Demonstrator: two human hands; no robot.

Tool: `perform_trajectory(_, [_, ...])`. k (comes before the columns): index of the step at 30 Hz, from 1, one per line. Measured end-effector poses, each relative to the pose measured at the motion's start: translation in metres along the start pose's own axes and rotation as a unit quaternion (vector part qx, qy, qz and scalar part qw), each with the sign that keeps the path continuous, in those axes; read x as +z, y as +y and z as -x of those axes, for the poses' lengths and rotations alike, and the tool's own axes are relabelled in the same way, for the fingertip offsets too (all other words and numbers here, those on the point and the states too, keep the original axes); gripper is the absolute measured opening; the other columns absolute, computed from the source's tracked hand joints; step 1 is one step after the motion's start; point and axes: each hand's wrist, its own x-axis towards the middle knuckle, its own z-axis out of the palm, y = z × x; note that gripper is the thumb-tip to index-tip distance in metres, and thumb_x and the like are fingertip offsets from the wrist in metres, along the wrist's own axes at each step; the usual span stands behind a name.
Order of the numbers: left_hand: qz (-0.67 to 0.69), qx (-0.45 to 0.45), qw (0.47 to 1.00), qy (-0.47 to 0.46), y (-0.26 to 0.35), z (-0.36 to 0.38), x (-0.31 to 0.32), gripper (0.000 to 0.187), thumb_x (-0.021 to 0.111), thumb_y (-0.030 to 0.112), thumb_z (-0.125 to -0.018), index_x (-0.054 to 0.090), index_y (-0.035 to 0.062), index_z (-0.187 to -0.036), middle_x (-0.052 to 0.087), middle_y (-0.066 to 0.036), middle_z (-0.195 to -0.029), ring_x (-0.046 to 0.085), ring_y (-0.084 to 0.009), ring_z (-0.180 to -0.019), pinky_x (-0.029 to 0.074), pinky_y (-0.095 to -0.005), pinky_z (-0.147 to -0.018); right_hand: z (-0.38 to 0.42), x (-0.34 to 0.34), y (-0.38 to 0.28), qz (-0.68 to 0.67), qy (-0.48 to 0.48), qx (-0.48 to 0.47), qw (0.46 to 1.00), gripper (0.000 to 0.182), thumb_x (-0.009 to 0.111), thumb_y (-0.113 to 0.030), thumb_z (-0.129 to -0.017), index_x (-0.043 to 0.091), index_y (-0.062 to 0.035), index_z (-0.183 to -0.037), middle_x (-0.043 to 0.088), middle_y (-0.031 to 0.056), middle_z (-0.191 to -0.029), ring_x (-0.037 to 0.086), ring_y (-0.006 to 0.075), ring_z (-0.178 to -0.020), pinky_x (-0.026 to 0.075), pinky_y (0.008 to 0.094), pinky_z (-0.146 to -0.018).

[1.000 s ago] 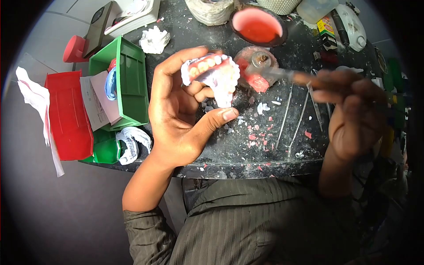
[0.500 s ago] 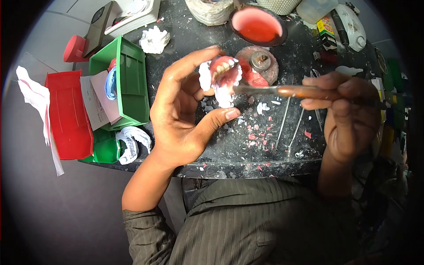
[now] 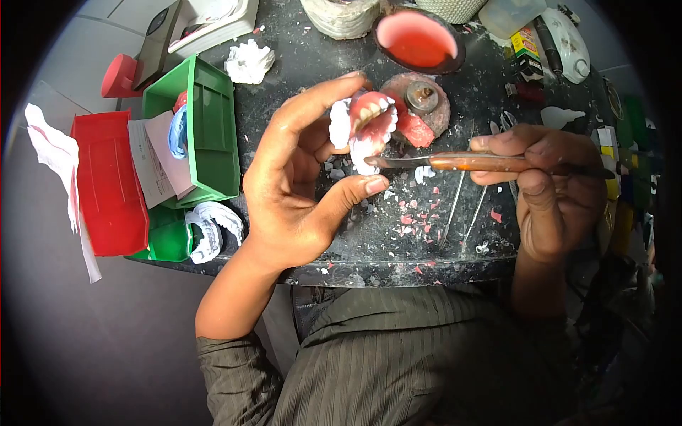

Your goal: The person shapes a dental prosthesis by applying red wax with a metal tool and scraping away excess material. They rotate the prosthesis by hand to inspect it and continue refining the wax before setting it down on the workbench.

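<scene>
My left hand (image 3: pixel 298 177) holds a dental model (image 3: pixel 364 128) with pink gum material and pale teeth, its fingers curled round the back and its thumb below. My right hand (image 3: pixel 547 177) grips a knife (image 3: pixel 483 162) by its brown handle. The metal blade points left, and its tip is at the lower part of the model. Behind the model stands a round burner (image 3: pixel 421 98) with a metal top, and a pink wax piece (image 3: pixel 415 130) lies against it.
A green bin (image 3: pixel 213 135) and a red bin (image 3: pixel 110 184) stand at the left, near a white impression (image 3: pixel 207 231). A dish of red wax (image 3: pixel 418 41) is at the back. Shavings and thin metal tools (image 3: pixel 455 211) lie on the dark table (image 3: pixel 398 273).
The model has shifted slightly right and turned a little. The knife has moved left and down, its tip now lower on the model.
</scene>
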Motion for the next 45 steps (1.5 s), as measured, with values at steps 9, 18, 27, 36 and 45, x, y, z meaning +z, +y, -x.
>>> perform_trajectory(9, [-0.075, 0.015, 0.997, -0.029, 0.001, 0.001, -0.007, 0.078, 0.077, -0.01, -0.069, 0.04, -0.0085, -0.137, 0.045, -0.023, -0.138, 0.048, -0.032, -0.128, 0.042, -0.0433, -0.107, 0.0, 0.004, -0.004, 0.021, -0.004, 0.018, 1.0, 0.022, 0.055, -0.007, -0.096, 0.047, 0.0057, -0.112, 0.062, 0.0288, -0.102, 0.07, 0.0368, -0.086, 0.063, 0.0396, -0.071])
perform_trajectory(18, [-0.09, 0.012, 0.995, -0.032, 0.002, -0.001, -0.007, 0.078, 0.078, -0.008, -0.069, 0.04, -0.0107, -0.137, 0.046, -0.022, -0.136, 0.051, -0.0317, -0.125, 0.041, -0.043, -0.108, 0.0, 0.003, 0.0, 0.008, -0.023, -0.004, 1.0, 0.021, 0.053, -0.007, -0.096, 0.046, 0.0066, -0.111, 0.061, 0.0303, -0.102, 0.07, 0.0363, -0.085, 0.063, 0.0398, -0.073])
perform_trajectory(27, [-0.062, -0.013, 0.997, -0.032, 0.003, 0.0, -0.006, 0.081, 0.077, -0.008, -0.07, 0.037, -0.0083, -0.14, 0.043, -0.023, -0.14, 0.05, -0.0307, -0.126, 0.047, -0.0404, -0.101, -0.003, -0.003, 0.009, 0.03, 0.028, -0.03, 0.999, 0.023, 0.047, -0.002, -0.098, 0.054, 0.011, -0.116, 0.063, 0.0228, -0.108, 0.069, 0.0368, -0.092, 0.062, 0.0378, -0.079])
perform_trajectory(36, [0.057, -0.071, 0.995, 0.044, 0.005, 0.0, -0.003, 0.076, 0.071, 0.024, -0.089, 0.03, -0.0085, -0.143, 0.049, -0.02, -0.136, 0.061, -0.0272, -0.109, 0.054, -0.0358, -0.084, -0.009, -0.016, 0.011, 0.0, 0.235, 0.067, 0.97, 0.016, 0.056, -0.003, -0.096, 0.058, 0.0074, -0.108, 0.067, 0.0246, -0.101, 0.071, 0.0293, -0.087, 0.064, 0.0318, -0.067])
perform_trajectory(45, [0.091, -0.117, 0.986, 0.07, 0.008, -0.002, -0.004, 0.063, 0.059, 0.038, -0.096, 0.043, -0.0095, -0.135, 0.066, -0.014, -0.097, 0.063, -0.0151, -0.08, 0.052, -0.0269, -0.067, -0.007, -0.018, 0.01, -0.047, 0.208, 0.062, 0.975, 0.016, 0.056, -0.002, -0.095, 0.06, 0.0069, -0.108, 0.067, 0.0253, -0.102, 0.071, 0.0299, -0.088, 0.064, 0.0321, -0.067])
